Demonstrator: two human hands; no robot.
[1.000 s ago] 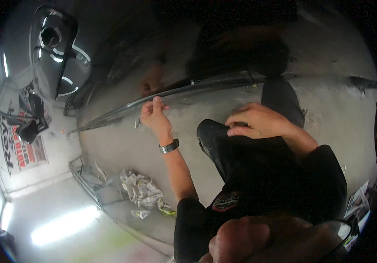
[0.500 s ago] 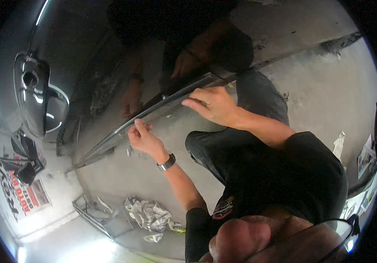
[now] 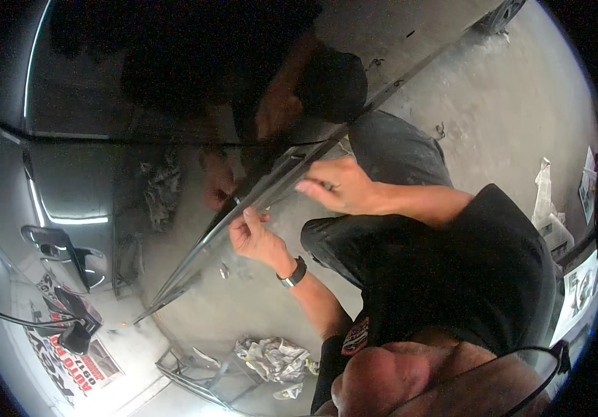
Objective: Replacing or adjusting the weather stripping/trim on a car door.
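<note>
Right hand has shifted from knee to beside the dark strip, fingers loose, holding nothing visible. Left hand: thumb at strip, grip unclear. Strip lines lower edge of car panel; finished length indeterminable.

The floor is grey, smooth-looking and dull, with paler, dusty-looking patches toward the upper right. A heap of crumpled paper, whitish grey with darker markings, lies on it near the lower edge of the view, and a smaller crumpled scrap sits just beside the heap. A thin metal frame is on the floor to the left of the paper. Farther up lies a small shiny piece, too small to identify. Toward the right, a dark, curled scrap lies apart from a long pale strip of paper.
</note>
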